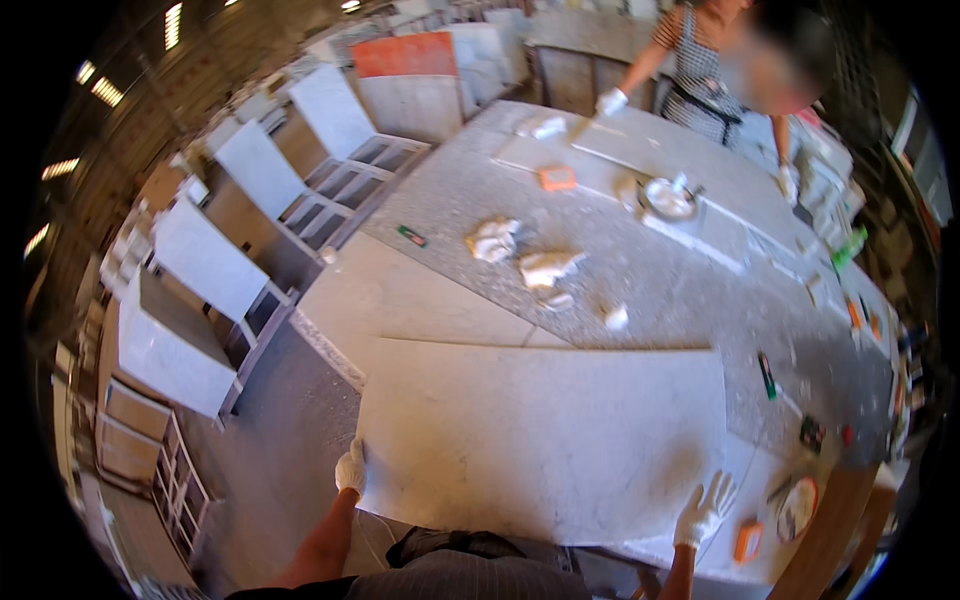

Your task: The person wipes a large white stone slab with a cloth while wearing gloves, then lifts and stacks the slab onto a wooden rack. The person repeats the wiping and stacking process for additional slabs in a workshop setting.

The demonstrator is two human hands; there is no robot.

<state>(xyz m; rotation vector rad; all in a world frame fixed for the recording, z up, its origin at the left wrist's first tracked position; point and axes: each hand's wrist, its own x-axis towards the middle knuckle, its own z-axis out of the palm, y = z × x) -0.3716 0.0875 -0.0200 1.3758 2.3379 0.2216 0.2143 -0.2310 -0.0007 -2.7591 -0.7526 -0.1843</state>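
A large pale grey-white stone slab (540, 440) lies in front of me at the near side of the worktable, over other flat slabs. My left hand (350, 470), in a white glove, is closed on its left edge, the thumb up along the side and the other fingers mostly hidden. At the near right corner my right hand (705, 512), gloved too, rests with fingers spread against the slab's edge. Beneath and beyond it a beige slab (420, 290) shows.
Crumpled white cloths (545, 268) and an orange block (557, 179) lie on the dusty grey table. A bowl (670, 198) stands farther back, near a co-worker's gloved hand (612, 102). White panels on frames (212, 260) line the left. Another orange block (748, 541) sits near my right hand.
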